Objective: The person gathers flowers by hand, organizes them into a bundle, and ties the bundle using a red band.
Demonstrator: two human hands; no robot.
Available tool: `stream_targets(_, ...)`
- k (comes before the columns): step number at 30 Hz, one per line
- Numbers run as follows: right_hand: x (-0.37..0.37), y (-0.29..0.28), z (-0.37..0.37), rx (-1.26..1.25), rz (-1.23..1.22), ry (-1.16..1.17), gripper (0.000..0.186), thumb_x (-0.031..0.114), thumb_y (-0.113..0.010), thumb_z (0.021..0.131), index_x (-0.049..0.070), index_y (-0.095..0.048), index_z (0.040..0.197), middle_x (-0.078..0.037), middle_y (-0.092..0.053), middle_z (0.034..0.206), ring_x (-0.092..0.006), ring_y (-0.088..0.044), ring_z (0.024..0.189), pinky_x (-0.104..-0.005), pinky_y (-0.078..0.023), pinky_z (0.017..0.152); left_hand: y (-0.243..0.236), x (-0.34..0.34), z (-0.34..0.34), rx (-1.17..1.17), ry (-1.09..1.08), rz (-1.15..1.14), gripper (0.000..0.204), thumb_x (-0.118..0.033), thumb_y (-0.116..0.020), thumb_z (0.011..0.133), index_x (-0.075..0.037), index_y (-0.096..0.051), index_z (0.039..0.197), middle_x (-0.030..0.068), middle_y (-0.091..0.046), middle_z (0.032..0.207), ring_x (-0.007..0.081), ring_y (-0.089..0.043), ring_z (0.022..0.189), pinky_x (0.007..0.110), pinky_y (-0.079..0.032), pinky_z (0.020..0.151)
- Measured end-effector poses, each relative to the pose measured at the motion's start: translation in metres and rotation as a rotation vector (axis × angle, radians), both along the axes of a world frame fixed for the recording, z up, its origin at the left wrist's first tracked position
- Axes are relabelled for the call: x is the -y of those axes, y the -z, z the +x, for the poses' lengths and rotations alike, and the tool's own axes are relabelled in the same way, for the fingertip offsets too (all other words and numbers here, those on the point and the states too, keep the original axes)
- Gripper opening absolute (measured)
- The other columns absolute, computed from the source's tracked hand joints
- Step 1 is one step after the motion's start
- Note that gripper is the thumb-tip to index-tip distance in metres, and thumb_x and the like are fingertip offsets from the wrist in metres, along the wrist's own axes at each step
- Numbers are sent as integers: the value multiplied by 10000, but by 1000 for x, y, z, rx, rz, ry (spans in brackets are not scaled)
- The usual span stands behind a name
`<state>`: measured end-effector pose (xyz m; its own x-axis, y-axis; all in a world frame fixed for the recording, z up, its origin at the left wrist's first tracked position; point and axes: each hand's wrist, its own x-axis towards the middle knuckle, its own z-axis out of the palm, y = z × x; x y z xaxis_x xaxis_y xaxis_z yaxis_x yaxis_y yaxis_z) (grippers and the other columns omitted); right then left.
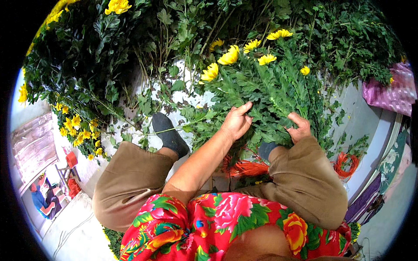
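Observation:
A leafy bunch of yellow chrysanthemums point(261, 89) lies in front of me, its blooms pointing away. At its left side, my left hand point(237, 122) is closed with curled fingers against the leaves, and foliage hides what sits inside the grip. A long thin chrysanthemum stem point(174, 128) runs from the left toward this hand. My right hand point(299, 128) wraps the bunch's near right side, thumb and forefinger showing around the leaves and the other fingers mostly hidden.
Cut chrysanthemums point(100, 43) heap along the far side. Orange-red twine point(248, 168) lies between my feet, and a coil of orange cord point(346, 165) beside my right knee. Smaller yellow flowers point(76, 130) stand at left. Another person point(45, 202) sits far left. Pink cloth point(392, 89) hangs right.

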<state>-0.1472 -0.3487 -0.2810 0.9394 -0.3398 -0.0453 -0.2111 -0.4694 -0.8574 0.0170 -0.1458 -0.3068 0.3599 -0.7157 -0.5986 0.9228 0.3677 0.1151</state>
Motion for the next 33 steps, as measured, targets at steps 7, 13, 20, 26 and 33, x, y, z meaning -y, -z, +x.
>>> stream_targets(7,-5,-16,14,-204,326,-90,324,76,-743,790,-45,-634,1070,-93,-650,1027,-172,-597,982,-308,-463,879,-4,9,0,-13,145,-36,340,-185,-675,911,-22,-613,1203,96,-645,1210,241,-601,1118,430,-449,1027)
stream_targets(13,15,-21,20,-325,56,284,373,175,-736,778,18,-651,1106,-114,-663,1057,-259,-632,1011,-377,-493,857,18,4,-3,-68,96,161,285,-178,-706,889,-53,-653,1140,42,-665,1149,204,-597,1084,405,-431,1028)
stream_targets(20,14,-7,16,-312,-634,219,292,110,-672,758,60,-664,1045,-133,-685,1000,-340,-634,915,-442,-513,801,2,15,-3,-43,137,278,325,-155,-740,860,-42,-660,1154,42,-660,1178,188,-587,1105,380,-417,1038)
stream_targets(26,9,-43,37,-41,-526,210,380,71,-632,739,75,-680,1116,-133,-669,931,-333,-626,838,-416,-523,739,-6,19,-4,-18,147,293,305,-161,-739,870,-35,-664,1137,58,-649,1188,187,-571,1128,388,-413,1035)
stream_targets(33,-13,-38,43,70,-744,110,416,28,-658,676,104,-701,1083,-68,-638,842,-267,-607,776,-384,-511,671,-11,28,-5,-90,130,114,262,-166,-698,898,-33,-651,1118,64,-667,1135,209,-610,1071,417,-478,980)
